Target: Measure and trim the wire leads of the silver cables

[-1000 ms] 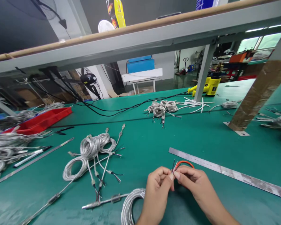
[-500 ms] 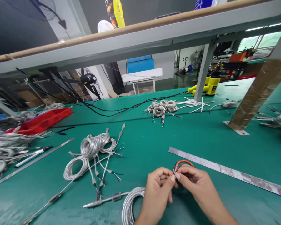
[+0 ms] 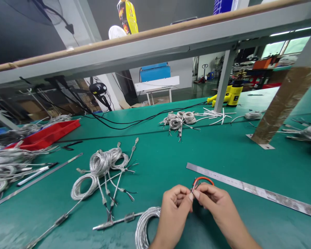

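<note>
Thin coloured wires (image 3: 193,185), among them dark, white and red ones, are pinched between both thumbs and forefingers. My left hand (image 3: 174,211) is closed on them from the left, and my right hand (image 3: 217,204) grips them from the right, its thumb tip nearly touching the left one. Over the right fingers arches an orange-red wire loop (image 3: 205,178). Beside my left wrist lies a coiled clear-jacketed cable (image 3: 143,226), partly hidden by the hand, its plug end (image 3: 103,226) pointing left. The tips of the pinched wires are too small to make out.
A steel ruler (image 3: 248,187) lies right of my hands. Several coiled cables (image 3: 100,163) with bare wire ends are at the left, more (image 3: 180,119) farther back. A red tray (image 3: 45,135), a taped post (image 3: 280,107) and yellow tools (image 3: 233,95) stand around. An overhead shelf (image 3: 155,43) crosses above.
Both hands keep nearly the same place and pinch. The fingers have shifted slightly on the wires, and the lower left fingers are more curled in. The view has moved a little.
</note>
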Motion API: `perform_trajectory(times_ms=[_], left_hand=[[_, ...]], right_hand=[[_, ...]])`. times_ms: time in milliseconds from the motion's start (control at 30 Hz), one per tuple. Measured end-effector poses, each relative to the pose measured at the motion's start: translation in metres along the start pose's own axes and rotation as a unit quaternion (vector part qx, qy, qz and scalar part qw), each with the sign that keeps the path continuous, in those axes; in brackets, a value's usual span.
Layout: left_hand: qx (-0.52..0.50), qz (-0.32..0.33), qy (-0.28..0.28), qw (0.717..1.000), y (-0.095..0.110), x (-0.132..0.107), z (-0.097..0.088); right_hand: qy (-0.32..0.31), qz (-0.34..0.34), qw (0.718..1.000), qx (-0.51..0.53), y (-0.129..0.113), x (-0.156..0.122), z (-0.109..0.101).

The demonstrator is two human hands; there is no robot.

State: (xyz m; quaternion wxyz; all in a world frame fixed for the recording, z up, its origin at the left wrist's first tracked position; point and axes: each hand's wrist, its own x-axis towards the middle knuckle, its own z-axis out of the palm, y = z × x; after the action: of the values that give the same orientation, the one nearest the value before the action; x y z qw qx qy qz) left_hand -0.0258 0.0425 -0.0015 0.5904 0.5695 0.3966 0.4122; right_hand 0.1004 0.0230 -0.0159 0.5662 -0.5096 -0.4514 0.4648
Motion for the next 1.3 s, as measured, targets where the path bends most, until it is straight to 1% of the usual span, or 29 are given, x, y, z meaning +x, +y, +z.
perform_trajectory(times_ms=[100, 233, 500, 633, 800, 933, 1033, 1133, 1200, 1300], left_hand=[[0.007, -0.012, 0.001, 1.0, 0.0, 0.0, 0.001], [0.008, -0.012, 0.002, 1.0, 0.0, 0.0, 0.003], [0.023, -0.01, -0.009, 1.0, 0.002, -0.002, 0.002], [0.017, 0.0, -0.013, 1.0, 0.001, -0.002, 0.0], [-0.01, 0.009, -0.022, 1.0, -0.003, -0.002, 0.001], [0.006, 0.012, -0.02, 1.0, -0.005, -0.003, 0.003], [0.024, 0.018, -0.022, 0.999, -0.003, -0.003, 0.002], [0.024, -0.021, -0.027, 0.999, 0.0, -0.003, 0.001], [0.017, -0.048, -0.029, 0.998, 0.002, -0.004, 0.001], [0.026, -0.034, -0.023, 0.999, 0.005, -0.005, 0.002]], right_hand=[[0.014, 0.0, 1.0, 0.02, 0.003, 0.0, -0.001], [0.006, 0.002, 1.0, 0.022, 0.004, 0.0, -0.003], [0.014, 0.036, 0.998, 0.056, -0.006, 0.001, -0.002], [0.011, 0.048, 0.997, 0.061, -0.009, 0.0, -0.001], [-0.016, 0.066, 0.993, 0.1, -0.005, -0.004, 0.0], [-0.002, 0.056, 0.994, 0.096, -0.004, -0.003, -0.001], [0.004, 0.025, 0.997, 0.068, -0.003, 0.001, -0.003], [-0.007, -0.006, 0.999, 0.045, -0.002, 0.003, -0.004], [-0.01, -0.014, 0.999, 0.033, 0.0, 0.003, -0.005], [-0.009, -0.016, 1.0, 0.024, 0.0, 0.002, -0.005]])
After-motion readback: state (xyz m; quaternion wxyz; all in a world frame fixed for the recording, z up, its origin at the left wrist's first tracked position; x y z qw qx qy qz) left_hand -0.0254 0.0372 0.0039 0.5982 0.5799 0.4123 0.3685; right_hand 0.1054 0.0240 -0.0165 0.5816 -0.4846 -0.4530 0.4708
